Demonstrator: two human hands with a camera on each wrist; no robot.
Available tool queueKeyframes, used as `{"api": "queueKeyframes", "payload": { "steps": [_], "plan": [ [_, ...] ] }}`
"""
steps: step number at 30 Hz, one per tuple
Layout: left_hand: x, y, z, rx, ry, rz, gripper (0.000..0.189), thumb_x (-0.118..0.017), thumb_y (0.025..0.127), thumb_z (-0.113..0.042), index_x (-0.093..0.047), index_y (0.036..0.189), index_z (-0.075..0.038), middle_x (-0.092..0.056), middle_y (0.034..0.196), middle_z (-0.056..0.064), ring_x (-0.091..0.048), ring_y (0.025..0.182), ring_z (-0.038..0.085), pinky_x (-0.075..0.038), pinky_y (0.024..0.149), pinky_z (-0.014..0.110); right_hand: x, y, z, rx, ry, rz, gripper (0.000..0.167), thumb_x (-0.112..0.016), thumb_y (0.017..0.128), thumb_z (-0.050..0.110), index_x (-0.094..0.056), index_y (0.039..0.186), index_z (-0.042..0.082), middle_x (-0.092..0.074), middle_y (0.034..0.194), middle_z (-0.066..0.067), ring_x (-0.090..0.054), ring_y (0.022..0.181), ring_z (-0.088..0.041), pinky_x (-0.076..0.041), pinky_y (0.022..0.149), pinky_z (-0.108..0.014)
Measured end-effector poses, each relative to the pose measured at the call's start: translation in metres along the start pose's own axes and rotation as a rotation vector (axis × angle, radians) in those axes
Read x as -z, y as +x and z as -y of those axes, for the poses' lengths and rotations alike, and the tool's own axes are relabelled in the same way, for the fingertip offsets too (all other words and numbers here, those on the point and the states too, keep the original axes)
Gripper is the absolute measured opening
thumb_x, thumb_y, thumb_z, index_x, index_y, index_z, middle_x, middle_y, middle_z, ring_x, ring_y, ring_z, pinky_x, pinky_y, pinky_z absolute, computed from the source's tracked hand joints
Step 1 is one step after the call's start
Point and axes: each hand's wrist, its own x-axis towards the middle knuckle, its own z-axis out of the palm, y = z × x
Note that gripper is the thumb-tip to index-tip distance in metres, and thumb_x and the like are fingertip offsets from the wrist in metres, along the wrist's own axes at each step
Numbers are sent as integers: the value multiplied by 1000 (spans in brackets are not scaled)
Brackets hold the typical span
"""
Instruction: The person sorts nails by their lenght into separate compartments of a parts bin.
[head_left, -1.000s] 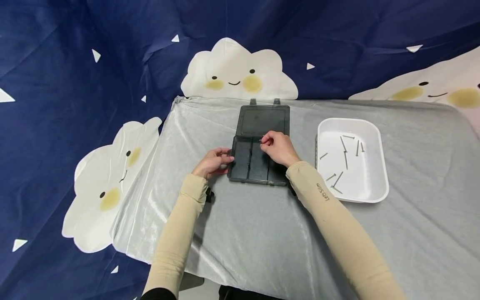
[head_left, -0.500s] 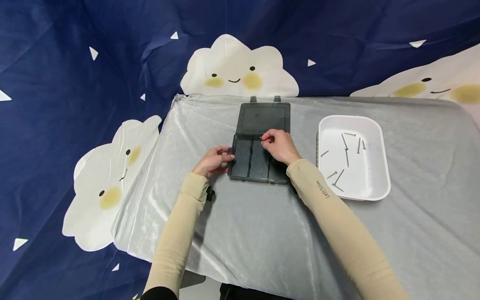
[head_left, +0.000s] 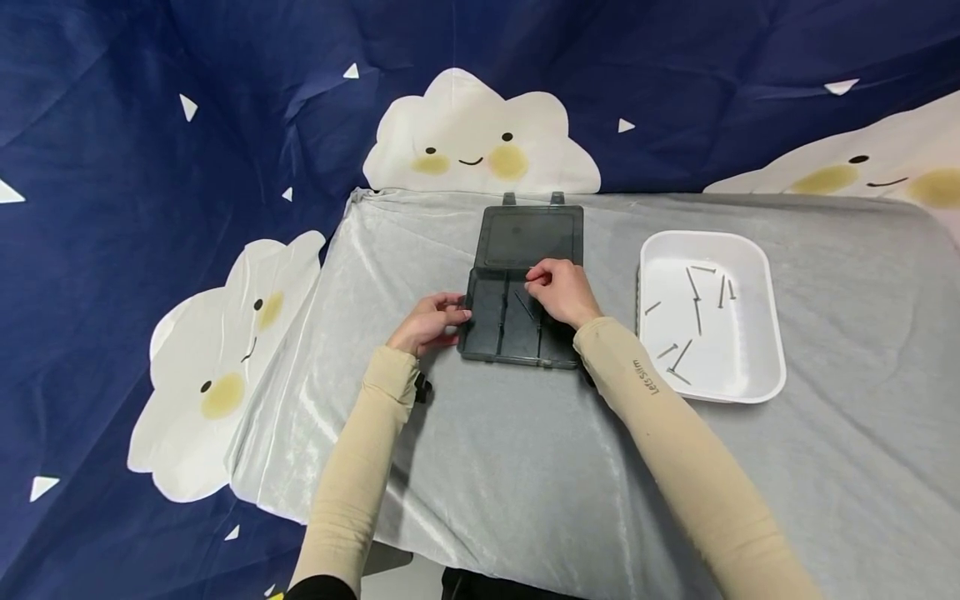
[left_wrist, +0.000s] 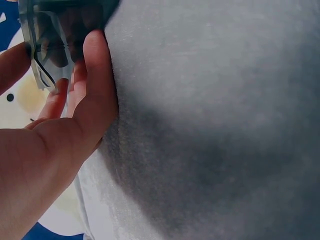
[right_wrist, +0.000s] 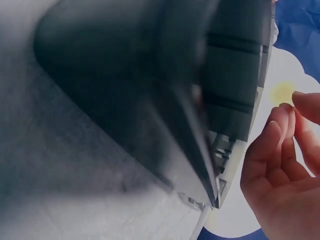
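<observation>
A dark see-through organizer box [head_left: 483, 337] lies with its lid [head_left: 531, 235] folded back on the grey cloth. My left hand [head_left: 430, 323] grips its left edge, thumb at the rim; the left wrist view shows the fingers around the plastic side. Over the box's far right part is my right hand [head_left: 562, 293], fingers curled and tips close together. A faint light speck shows at those tips, and I cannot tell whether they pinch anything. One thin screw [head_left: 525, 306] lies slantwise in the middle compartment, below the right fingertips.
A white tray [head_left: 772, 350] stands to the right of the box, with several loose screws [head_left: 697, 317] scattered over its bottom. Grey cloth [head_left: 517, 467] covers the table. Dark blue fabric with cloud prints [head_left: 480, 137] hangs behind and at the left.
A screw now shows in the middle compartment, where none was visible before. The right hand has stayed nearly in place over the box. My left hand keeps its grip.
</observation>
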Motion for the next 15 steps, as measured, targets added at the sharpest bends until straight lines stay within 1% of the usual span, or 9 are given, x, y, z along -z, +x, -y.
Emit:
{"api": "queueKeyframes", "payload": {
  "steps": [4,10,15],
  "plan": [
    [-1,1,0,-2,0,-4,53,-63,93,-12,-44,142,-10,-53,122,6,-55,93,14,-53,60,24,9,-3,1,2,18,-12,19,-61,94,16,-69,107,5,-69,99,-12,-63,87,-26,-51,81,-38],
    [-1,4,1,2,1,-13,51,-65,92,-13,-46,140,-10,-54,113,3,-56,88,13,-53,59,24,32,-10,5,23,7,-85,16,-63,92,17,-69,103,7,-68,95,-12,-62,84,-24,-49,77,-37],
    [0,3,2,-5,3,3,52,-64,93,-13,-44,141,-9,-54,114,4,-56,88,13,-53,59,23,52,-18,8,55,-4,-137,16,-62,91,18,-69,102,7,-68,94,-12,-60,84,-25,-47,76,-35]
  ]
}}
